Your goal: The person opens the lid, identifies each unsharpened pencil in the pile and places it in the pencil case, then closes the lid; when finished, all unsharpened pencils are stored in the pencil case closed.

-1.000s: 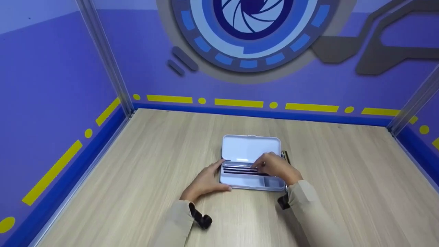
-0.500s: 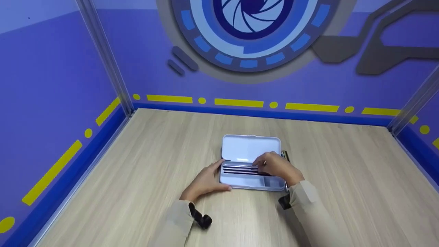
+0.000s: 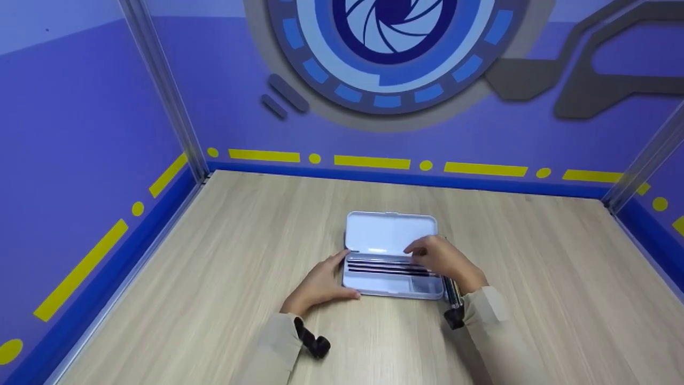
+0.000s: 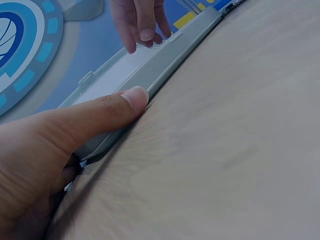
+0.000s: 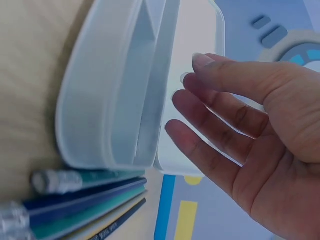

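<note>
A white pencil case (image 3: 377,282) lies on the table with its lid (image 3: 387,231) raised at the back. Several dark pencils (image 3: 382,267) lie lengthwise inside it. My left hand (image 3: 319,280) grips the case's left end, thumb along the front wall and index finger at the back corner; the left wrist view shows the thumb (image 4: 117,107) pressing that wall. Over the right end of the case is my right hand (image 3: 449,262). In the right wrist view its fingers (image 5: 207,112) are loosely bent and apart, holding nothing.
Several more pencils (image 5: 90,205), in green, blue, yellow and black, lie on the table along the case's right end. Partly covered by the right wrist in the head view, they run front to back. Purple-blue walls (image 3: 224,96) enclose the wooden table (image 3: 256,230).
My right hand has moved right and loosened away from the pencils in the case, uncovering more of them and of the small compartment. The left hand stays put.
</note>
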Demonstrator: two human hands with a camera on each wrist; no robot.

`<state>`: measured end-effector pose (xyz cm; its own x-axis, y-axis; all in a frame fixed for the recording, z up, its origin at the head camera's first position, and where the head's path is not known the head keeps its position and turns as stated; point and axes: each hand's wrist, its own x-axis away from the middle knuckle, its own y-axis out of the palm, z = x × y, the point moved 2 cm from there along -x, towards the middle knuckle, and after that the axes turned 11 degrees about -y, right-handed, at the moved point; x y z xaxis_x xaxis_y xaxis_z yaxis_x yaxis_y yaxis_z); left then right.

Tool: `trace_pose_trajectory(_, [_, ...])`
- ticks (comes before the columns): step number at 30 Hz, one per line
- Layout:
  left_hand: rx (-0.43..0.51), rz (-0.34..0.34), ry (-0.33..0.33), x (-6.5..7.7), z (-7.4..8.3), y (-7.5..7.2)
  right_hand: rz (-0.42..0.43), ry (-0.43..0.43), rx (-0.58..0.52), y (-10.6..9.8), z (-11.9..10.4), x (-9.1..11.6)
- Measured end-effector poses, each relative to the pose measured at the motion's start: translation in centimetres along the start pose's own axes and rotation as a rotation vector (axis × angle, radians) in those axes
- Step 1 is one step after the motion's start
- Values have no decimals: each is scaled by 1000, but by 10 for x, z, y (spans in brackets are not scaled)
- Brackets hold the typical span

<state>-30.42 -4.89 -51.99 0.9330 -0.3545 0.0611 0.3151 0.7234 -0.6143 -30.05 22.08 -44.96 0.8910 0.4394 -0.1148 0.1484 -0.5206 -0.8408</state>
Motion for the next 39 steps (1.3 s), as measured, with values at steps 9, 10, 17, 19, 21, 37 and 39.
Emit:
trace_pose_trajectory(9, [16,0,11,0,-1,0,66,-20,6,-9,14,12])
trace_pose_trajectory(10, [16,1,12,0,-1,0,73,-33,7,-10,16,13])
trace_pose_trajectory(17, [9,3,9,1,0,0,98,-44,-6,-19,30,23])
trace_pose_trajectory(19, [4,4,6,1,0,0,97,-23,-14,-21,34,26])
trace_pose_trajectory(21, [-2,4,6,1,0,0,101,4,-24,-22,37,29])
trace_pose_trajectory(37, [3,3,-10,-2,-2,1,103,132,-57,-26,60,51])
trace_pose_trajectory(39, [-2,7,-5,-3,0,0,91,153,-68,-27,63,53])
